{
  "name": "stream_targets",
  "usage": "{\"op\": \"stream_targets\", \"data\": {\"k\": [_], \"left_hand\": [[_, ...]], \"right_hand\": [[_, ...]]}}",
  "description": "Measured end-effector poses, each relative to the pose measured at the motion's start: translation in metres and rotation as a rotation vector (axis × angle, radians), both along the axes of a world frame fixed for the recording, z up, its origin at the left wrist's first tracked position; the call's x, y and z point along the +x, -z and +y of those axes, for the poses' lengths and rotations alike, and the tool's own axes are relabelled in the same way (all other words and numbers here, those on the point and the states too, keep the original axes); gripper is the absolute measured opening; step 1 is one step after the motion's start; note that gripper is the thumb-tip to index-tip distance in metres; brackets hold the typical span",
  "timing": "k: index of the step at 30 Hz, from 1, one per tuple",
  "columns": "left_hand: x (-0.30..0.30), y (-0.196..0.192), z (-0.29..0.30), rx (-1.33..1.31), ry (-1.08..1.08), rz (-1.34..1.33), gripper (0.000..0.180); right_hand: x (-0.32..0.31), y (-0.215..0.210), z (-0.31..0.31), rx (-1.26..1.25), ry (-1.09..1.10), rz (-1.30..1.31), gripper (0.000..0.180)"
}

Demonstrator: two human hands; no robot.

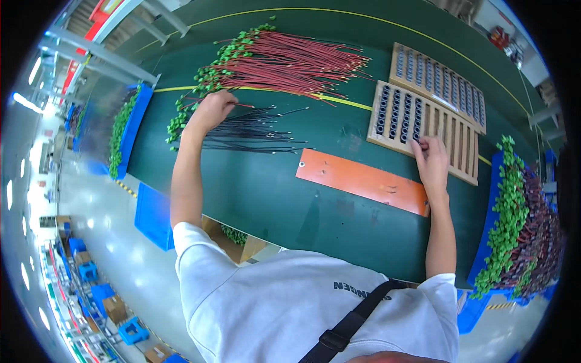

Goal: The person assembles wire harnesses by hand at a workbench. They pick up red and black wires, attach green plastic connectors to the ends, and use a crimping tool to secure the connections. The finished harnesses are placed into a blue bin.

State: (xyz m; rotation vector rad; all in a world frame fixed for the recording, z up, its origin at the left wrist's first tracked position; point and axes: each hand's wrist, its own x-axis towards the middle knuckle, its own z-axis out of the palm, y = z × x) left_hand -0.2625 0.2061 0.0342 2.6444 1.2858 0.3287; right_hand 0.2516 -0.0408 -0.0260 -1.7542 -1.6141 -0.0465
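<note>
- Left grip (pixel 218 112) is closed, fingertips drawn together on a thin red wire (pixel 245 106) whose end juts out to the right; it works above the left part of the black wires (pixel 260 132). Right grip (pixel 431 151) has its fingers curled at the near edge of a slotted wooden tray (pixel 387 144); from where I stand, I cannot tell whether they pinch anything.
- Far left, a blue bin (pixel 143 106) at the end of the green bench (pixel 254 202) is heaped with green connectors (pixel 123 128).
- Below it, beside the bench, sits a second blue container (pixel 154 215).
- Next, under the near edge, I can see an open cardboard box (pixel 219 239) with green pieces inside.
- Across the back spreads a broad pile of red wires (pixel 290 63), green connectors at its left end; the black wires lie nearer the person.
- Mid-bench, an orange strip (pixel 363 181) slants down to the right, its far end beside the right wrist.
- Further right, the slotted tray carries dark short cylinders (pixel 405 115) in its left rows. Just behind it, a second tray (pixel 393 74) holds rows of greyish cylinders.
- Far right, another blue bin (pixel 491 209) overflows with green connectors and dark red wires (pixel 535 224).
</note>
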Motion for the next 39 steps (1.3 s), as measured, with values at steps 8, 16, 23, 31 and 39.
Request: {"op": "stream_targets", "data": {"k": [8,16,23,31,39], "left_hand": [[0.01,0.019,-0.003,0.07,0.088,0.141,0.017],[-0.012,0.001,0.011,0.151,0.002,-0.166,0.016],[-0.104,-0.085,0.041,0.25,-0.358,-0.981,0.019],[0.029,-0.127,-0.033,0.681,-0.146,-0.715,0.011],[0.2,-0.032,-0.181,-0.215,0.372,-0.615,0.012]], "right_hand": [[0.013,0.003,-0.01,0.035,0.006,0.024,0.018],[0.059,0.034,-0.012,0.283,0.046,0.899,0.022],[0.05,0.029,-0.013,0.275,0.015,0.97,0.03],[0.07,0.041,-0.02,0.306,0.025,0.994,0.023],[-0.045,-0.022,-0.055,0.317,-0.27,1.303,0.017]]}}
